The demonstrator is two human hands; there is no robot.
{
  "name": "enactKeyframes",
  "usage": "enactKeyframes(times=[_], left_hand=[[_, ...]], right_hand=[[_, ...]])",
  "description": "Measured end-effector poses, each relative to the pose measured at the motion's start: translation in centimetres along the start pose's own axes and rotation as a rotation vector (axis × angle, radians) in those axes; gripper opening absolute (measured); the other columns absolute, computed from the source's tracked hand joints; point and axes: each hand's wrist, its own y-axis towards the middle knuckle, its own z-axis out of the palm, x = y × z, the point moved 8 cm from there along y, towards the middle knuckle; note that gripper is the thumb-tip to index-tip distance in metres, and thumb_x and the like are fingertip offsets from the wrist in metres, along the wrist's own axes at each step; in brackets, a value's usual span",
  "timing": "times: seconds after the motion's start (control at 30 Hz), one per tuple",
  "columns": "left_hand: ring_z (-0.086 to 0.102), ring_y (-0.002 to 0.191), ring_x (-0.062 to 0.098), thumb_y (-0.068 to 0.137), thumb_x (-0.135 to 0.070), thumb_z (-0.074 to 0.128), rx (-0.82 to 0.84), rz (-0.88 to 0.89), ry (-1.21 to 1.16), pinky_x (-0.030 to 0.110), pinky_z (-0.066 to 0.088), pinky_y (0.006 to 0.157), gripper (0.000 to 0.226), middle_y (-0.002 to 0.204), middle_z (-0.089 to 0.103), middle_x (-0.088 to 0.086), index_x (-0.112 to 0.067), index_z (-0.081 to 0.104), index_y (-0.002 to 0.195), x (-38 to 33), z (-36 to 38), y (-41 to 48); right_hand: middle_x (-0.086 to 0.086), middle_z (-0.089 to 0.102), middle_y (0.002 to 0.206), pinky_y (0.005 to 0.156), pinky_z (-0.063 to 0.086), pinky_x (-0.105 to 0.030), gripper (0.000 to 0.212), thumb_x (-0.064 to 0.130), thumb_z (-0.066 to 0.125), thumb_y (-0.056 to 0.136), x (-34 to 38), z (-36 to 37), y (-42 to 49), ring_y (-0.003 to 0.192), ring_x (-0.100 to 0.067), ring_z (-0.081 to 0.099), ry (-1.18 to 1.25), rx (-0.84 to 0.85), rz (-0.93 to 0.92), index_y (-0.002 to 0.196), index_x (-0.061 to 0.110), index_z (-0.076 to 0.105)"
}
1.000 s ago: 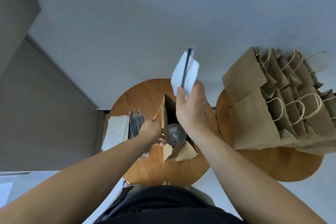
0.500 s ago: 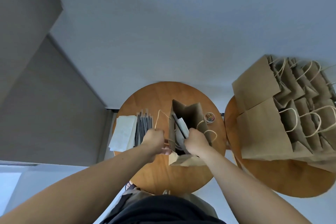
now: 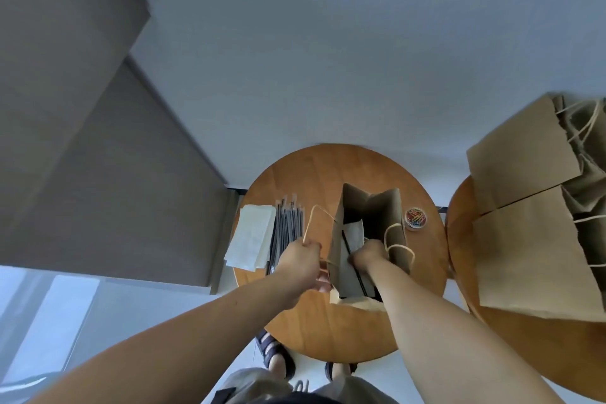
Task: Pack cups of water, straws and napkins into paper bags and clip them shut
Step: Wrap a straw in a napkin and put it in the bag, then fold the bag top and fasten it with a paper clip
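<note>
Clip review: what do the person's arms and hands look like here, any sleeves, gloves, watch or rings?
Both forearms are bare as far as the frame shows, with no sleeves in view. The left hand and right hand are ungloved. No watch, bracelet or ring shows on either wrist or on the fingers that are visible.

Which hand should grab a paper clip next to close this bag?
Right. The paper clip tub sits right of the open bag, nearest the right hand; the left hand grips the bag's handle.

Round wooden table (image 3: 328, 174), second table (image 3: 524, 357) beside, pale wall (image 3: 328, 59), grey blinds (image 3: 114, 174)
</note>
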Motion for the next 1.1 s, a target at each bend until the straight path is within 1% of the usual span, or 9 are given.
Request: enactKeyframes(times=[0.17,0.3,0.43,0.57,0.63,0.7,0.77,0.87,1.1], left_hand=[[0.07,0.057,0.028,0.103,-0.017,0.04,0.017,-0.001,0.041,0.037,0.06,0.055,0.023,0.097,0.064,0.02,-0.01,0.052,0.122,0.1,0.2,-0.1],[0.07,0.056,0.022,0.103,-0.024,0.042,0.039,0.063,0.155,0.031,0.058,0.053,0.025,0.095,0.066,0.017,-0.009,0.053,0.121,-0.6,0.6,-0.2],[0.07,0.069,0.025,0.104,-0.028,0.04,0.06,0.149,0.279,0.036,0.062,0.06,0.023,0.095,0.066,0.013,-0.015,0.059,0.107,-1.7,1.3,-0.3],[0.066,0.079,0.03,0.096,-0.033,0.04,0.13,0.199,0.364,0.05,0.058,0.083,0.033,0.097,0.064,0.014,-0.01,0.061,0.107,-2.6,2.6,-0.9],[0.065,0.091,0.033,0.091,-0.035,0.043,0.166,0.245,0.393,0.049,0.057,0.083,0.037,0.102,0.064,0.013,-0.013,0.058,0.116,-3.0,3.4,-1.2],[0.063,0.091,0.026,0.09,-0.036,0.047,0.181,0.278,0.412,0.042,0.059,0.077,0.035,0.102,0.063,0.005,-0.02,0.053,0.121,-3.2,4.1,-1.5],[0.061,0.089,0.02,0.089,-0.034,0.053,0.212,0.276,0.408,0.037,0.058,0.074,0.042,0.103,0.06,-0.005,-0.023,0.047,0.129,-3.2,4.8,-1.6],[0.061,0.099,0.02,0.082,-0.035,0.059,0.273,0.239,0.384,0.044,0.058,0.083,0.056,0.109,0.059,-0.01,-0.025,0.044,0.135,-2.8,6.2,-1.8],[0.066,0.083,0.015,0.075,-0.034,0.068,0.185,0.262,0.52,0.024,0.049,0.055,0.05,0.098,0.065,-0.004,-0.024,0.047,0.12,-2.8,7.7,-1.1]], right_hand=[[-0.012,0.062,0.117,0.079,0.05,-0.033,0.03,0.02,0.067,0.09,1.5,-0.9,-1.0,0.099,-0.027,0.062,-0.325,-0.206,-0.184,0.115,0.01,0.053],[-0.02,0.054,0.129,0.097,0.047,-0.036,0.041,0.02,0.055,0.096,4.4,-1.1,-3.6,0.117,-0.033,0.056,-0.521,-0.198,-0.295,0.131,0.001,0.046],[-0.012,0.059,0.12,0.082,0.05,-0.037,0.031,0.025,0.055,0.093,8.3,-5.2,-9.2,0.109,-0.031,0.057,-0.575,-0.27,-0.463,0.119,0.009,0.058],[-0.008,0.065,0.109,0.078,0.052,-0.038,0.029,0.028,0.061,0.091,10.5,-12.8,-17.8,0.101,-0.028,0.06,-0.493,-0.815,-0.909,0.113,0.01,0.064],[-0.009,0.064,0.112,0.082,0.052,-0.042,0.035,0.03,0.061,0.092,7.8,-16.4,-18.6,0.103,-0.029,0.059,-0.265,-0.984,-0.872,0.119,0.008,0.062],[-0.005,0.06,0.11,0.086,0.049,-0.043,0.046,0.048,0.045,0.097,3.6,-17.8,-15.0,0.101,-0.024,0.057,0.038,-0.773,-0.569,0.12,0.011,0.06],[-0.007,0.061,0.096,0.084,0.053,-0.048,0.059,0.06,0.03,0.097,0.0,-14.8,-11.4,0.09,-0.023,0.061,0.265,-0.364,-0.274,0.106,0.012,0.062],[-0.012,0.061,0.124,0.086,0.058,-0.048,0.051,0.058,0.034,0.1,-2.0,-8.0,-10.3,0.11,-0.034,0.061,0.499,0.106,-0.084,0.122,0.02,0.059],[-0.009,0.065,0.098,0.06,0.05,-0.035,0.034,0.019,0.035,0.098,0.9,-4.9,-10.7,0.088,-0.029,0.062,0.334,0.13,-0.403,0.091,0.014,0.069]])
